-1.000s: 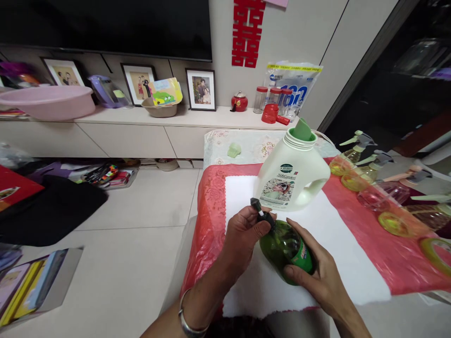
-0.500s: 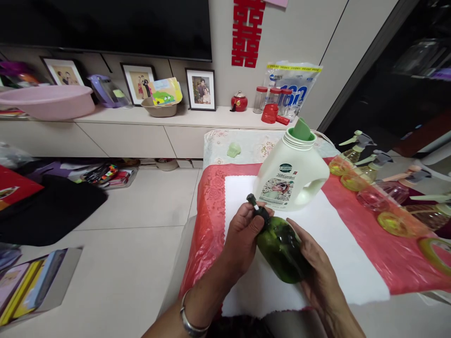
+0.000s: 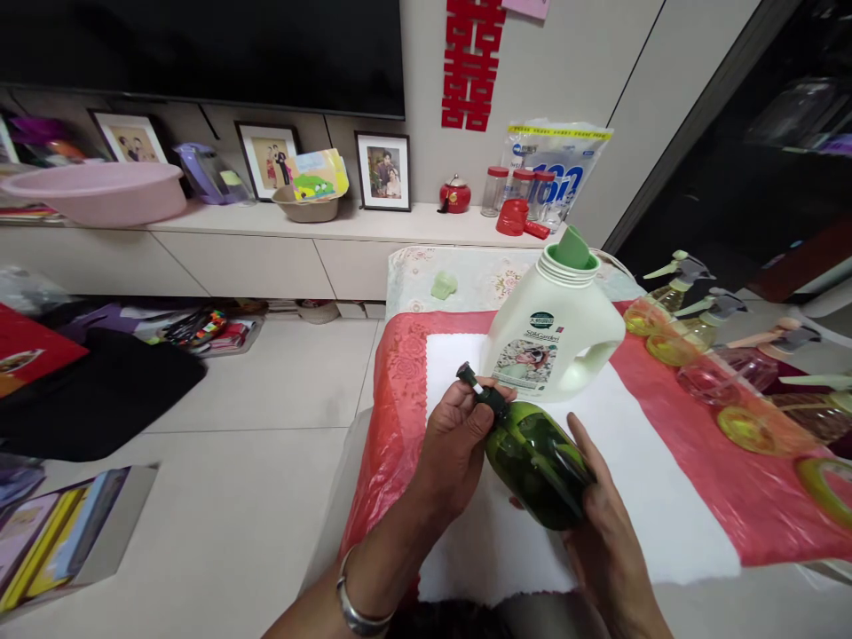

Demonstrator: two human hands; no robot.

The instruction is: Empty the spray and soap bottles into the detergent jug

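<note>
A dark green pump bottle (image 3: 536,461) is tilted in front of me, its black pump head (image 3: 489,395) toward the upper left. My left hand (image 3: 456,444) is closed round the collar of the pump, thumb on top. Around the bottle's base and far side curls my right hand (image 3: 609,524), some of its fingers hidden beneath. Just beyond, a large pale green detergent jug (image 3: 549,324) stands upright on a white cloth (image 3: 666,497), with a green scoop-like piece (image 3: 573,248) in its open mouth. A light green cap (image 3: 444,285) lies farther back on the table.
Several spray bottles (image 3: 729,368) stand along the right of the red plastic sheet (image 3: 403,382), near a roll of tape (image 3: 825,488). Behind the table, a shelf (image 3: 426,222) holds jars, a red pot (image 3: 454,195), picture frames and a pink basin (image 3: 99,191).
The bottle has turned a little in my hands, and its pump head has shifted slightly left. My right hand has moved along the bottle, its fingers more raised.
</note>
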